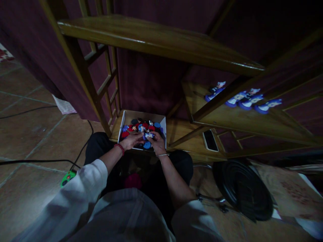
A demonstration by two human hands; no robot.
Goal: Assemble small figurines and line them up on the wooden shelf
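A white open box (123,121) on the low wooden shelf is filled with small toy figurines on round red, blue and black bases. Over its front part, my right hand (157,142) has its fingers closed around a small white-and-blue figurine (149,135). My left hand (132,140), with a red bead bracelet at the wrist, meets the same figurine from the left. Its fingertips are bent together at the purple edge of the figurine. Fine detail of both grips is small and dim.
Several figurines with purple bases (248,101) stand on a raised wooden shelf (227,117) at the right. A phone (210,140) lies on the low shelf. A thick wooden board (156,43) spans above. A black round stool (242,188) is at right; cables and a green power strip (68,178) lie left.
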